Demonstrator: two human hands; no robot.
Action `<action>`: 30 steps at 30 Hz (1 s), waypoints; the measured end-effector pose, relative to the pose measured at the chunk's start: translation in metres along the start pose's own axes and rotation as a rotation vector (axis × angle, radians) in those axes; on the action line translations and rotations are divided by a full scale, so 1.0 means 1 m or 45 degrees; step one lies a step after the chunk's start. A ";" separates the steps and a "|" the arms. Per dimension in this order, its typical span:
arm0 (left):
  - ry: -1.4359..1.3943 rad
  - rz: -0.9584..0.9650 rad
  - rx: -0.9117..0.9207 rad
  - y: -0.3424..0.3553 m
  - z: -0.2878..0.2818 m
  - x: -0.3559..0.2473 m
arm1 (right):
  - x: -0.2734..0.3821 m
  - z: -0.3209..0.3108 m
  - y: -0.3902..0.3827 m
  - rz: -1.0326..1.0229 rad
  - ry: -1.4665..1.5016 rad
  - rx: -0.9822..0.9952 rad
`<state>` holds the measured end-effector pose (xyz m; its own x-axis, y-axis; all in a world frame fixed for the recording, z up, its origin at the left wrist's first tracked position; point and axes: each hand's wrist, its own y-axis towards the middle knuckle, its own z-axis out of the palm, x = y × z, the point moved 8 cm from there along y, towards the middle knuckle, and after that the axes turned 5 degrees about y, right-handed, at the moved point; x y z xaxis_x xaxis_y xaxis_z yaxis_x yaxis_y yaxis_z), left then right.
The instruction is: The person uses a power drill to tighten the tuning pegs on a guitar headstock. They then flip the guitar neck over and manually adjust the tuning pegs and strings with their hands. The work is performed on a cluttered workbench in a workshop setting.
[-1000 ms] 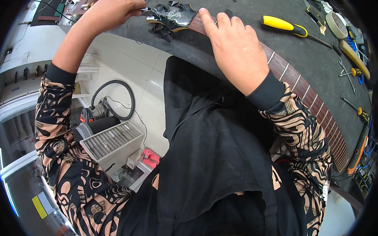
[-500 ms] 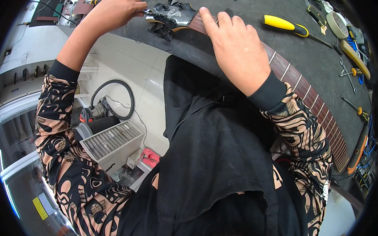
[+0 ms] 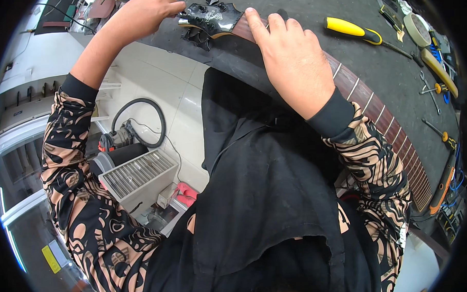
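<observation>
My left hand [image 3: 149,15] is closed on a small metal tool, mostly hidden by its fingers, against the tuner side of a black guitar headstock [image 3: 213,18] with a pale emblem. My right hand [image 3: 295,66] grips the guitar neck [image 3: 360,92] just right of the headstock, index finger stretched along the dark fretboard, thumb hidden. The neck curves down along the right side of the view, past my sleeve. Black tuner keys [image 3: 194,40] stick out from the headstock's near edge.
The dark workbench [image 3: 311,4] holds a yellow-handled screwdriver [image 3: 345,29], a tape roll [image 3: 414,29], wrenches [image 3: 428,93] and other tools at the right. Below lie a tiled floor [image 3: 179,76], a vacuum [image 3: 117,140], a grey slatted box [image 3: 139,177] and pink items [image 3: 185,194].
My left hand and the tool have shifted slightly, and the headstock sits a few pixels farther left. My right hand stays on the neck, moved very slightly upward.
</observation>
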<state>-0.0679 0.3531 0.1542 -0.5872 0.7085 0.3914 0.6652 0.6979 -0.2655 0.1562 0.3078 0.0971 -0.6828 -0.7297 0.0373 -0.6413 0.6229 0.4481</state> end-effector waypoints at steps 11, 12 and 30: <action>-0.044 -0.456 0.180 -0.010 0.026 0.005 | 0.001 0.008 0.000 -0.016 0.003 -0.020; -0.062 -0.481 0.183 -0.007 0.024 0.006 | 0.001 0.009 0.000 -0.017 -0.004 -0.020; -0.009 -0.576 0.226 -0.005 0.024 0.006 | 0.002 0.010 0.001 -0.014 -0.014 -0.032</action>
<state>-0.0863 0.3565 0.1367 -0.8027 0.3302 0.4966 0.2539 0.9427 -0.2165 0.1508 0.3097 0.0890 -0.6796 -0.7332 0.0227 -0.6397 0.6075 0.4709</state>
